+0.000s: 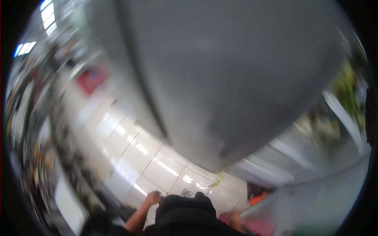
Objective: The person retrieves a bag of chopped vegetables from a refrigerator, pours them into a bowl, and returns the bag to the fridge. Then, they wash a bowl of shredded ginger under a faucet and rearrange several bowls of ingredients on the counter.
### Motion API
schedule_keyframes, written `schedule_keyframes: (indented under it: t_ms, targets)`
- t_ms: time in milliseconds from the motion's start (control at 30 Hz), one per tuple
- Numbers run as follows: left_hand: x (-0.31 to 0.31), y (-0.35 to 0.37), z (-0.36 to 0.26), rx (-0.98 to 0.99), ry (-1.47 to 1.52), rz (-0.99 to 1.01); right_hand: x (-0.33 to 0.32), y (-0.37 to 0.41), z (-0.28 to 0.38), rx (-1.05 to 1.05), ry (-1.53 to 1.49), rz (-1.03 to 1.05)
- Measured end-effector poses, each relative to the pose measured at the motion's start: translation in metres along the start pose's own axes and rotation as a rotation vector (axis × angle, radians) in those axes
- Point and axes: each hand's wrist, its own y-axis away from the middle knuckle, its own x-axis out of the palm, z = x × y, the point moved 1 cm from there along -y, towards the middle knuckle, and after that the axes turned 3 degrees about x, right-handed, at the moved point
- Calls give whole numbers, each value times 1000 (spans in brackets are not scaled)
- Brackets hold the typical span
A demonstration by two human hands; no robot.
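Note:
My left hand (154,196) hangs beside my dark-clothed body, over the tiled floor (155,167). Its fingers look loosely bent, but blur hides whether they are closed, and no held thing shows. Low on the right, a smeared skin-coloured patch appears to be my right hand (237,221), beside a pinkish-red thing (260,227) whose kind I cannot make out. The fingers there do not show. A large grey metal panel (244,51), like the front of a tall cabinet or fridge, fills the upper middle, close before me.
Yellowish-green scraps (216,180) lie on the shiny floor near a drain (186,193). To the right are a pale counter (311,208) and blurred green produce (346,92). A red box-like thing (92,80) stands farther off at left, and a white panel (71,200) is at lower left.

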Motion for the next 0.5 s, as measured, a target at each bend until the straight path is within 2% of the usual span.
schedule_keyframes:
  t_ms: [67,133,167,200,367,433,500]
  targets:
    - [-2,26,17,-63,91,-130,-6,28,32,135,-125,285]
    - [0,61,41,-90,227,-262,6,18,80,81,-102,493]
    - [11,75,62,-149,229,-283,10,13,110,51,-89,575]
    - [11,96,69,-289,323,-295,19,7,144,18,-60,638]
    - [32,175,134,-589,431,-421,74,21,324,-238,-20,816]
    - [33,204,172,-590,467,-545,92,47,381,-315,-17,874]
    - [0,232,200,-571,530,-732,109,76,419,-370,-12,933]
